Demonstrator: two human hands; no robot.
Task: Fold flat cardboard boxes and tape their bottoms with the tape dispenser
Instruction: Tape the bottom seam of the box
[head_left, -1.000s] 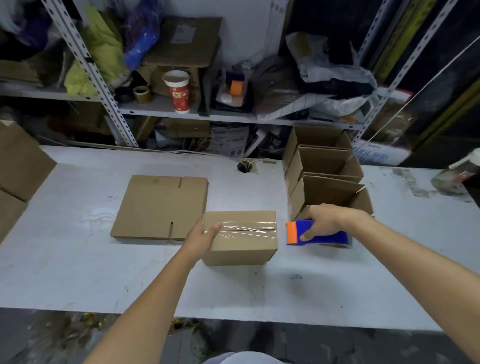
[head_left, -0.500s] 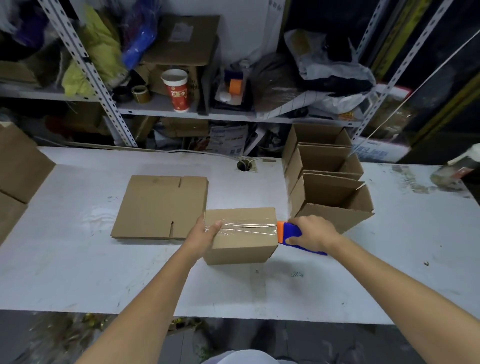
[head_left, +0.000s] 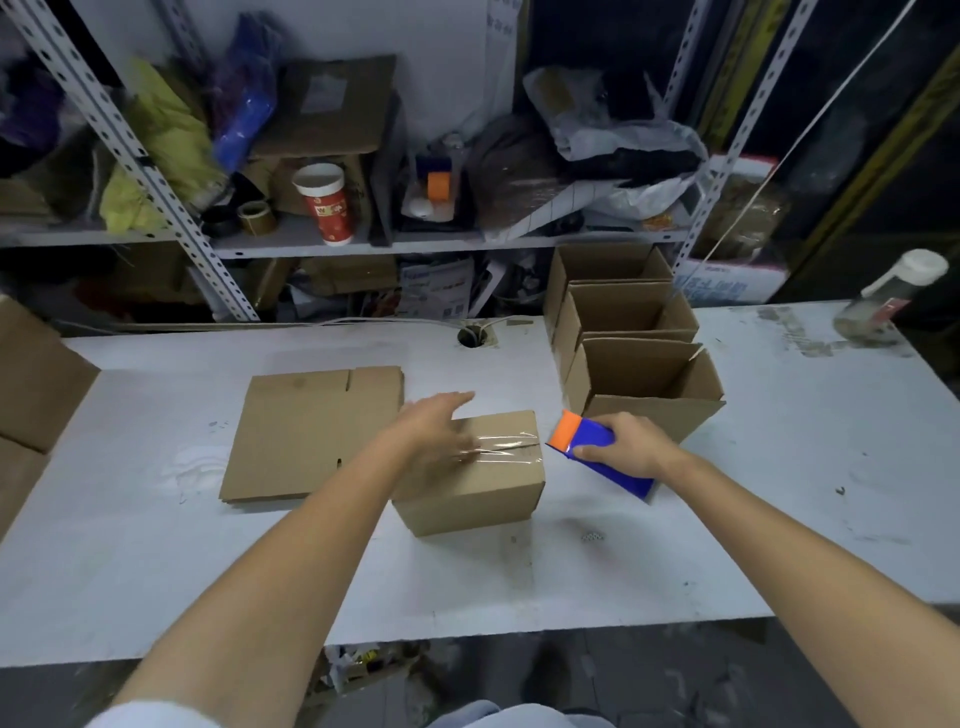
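Observation:
A small folded cardboard box (head_left: 478, 493) stands bottom-up on the white table (head_left: 156, 571), with a strip of clear tape across its top seam. My left hand (head_left: 434, 426) lies flat on the box's top left, fingers stretched out and blurred. My right hand (head_left: 631, 447) grips the blue and orange tape dispenser (head_left: 592, 447) just right of the box, its orange end near the box's top right corner. A stack of flat cardboard boxes (head_left: 311, 431) lies to the left of the box.
Three open folded boxes (head_left: 639, 364) stand in a row behind my right hand. Larger cardboard (head_left: 31, 379) sits at the table's left edge. A bottle (head_left: 888, 301) stands far right. Cluttered metal shelves rise behind the table, with a cable hole (head_left: 474, 335) near its back.
My left hand has moved from the box's left edge onto its top, fingers spread forward. The dispenser, pressed at the box's right end half a second ago, is lifted and tilted away.

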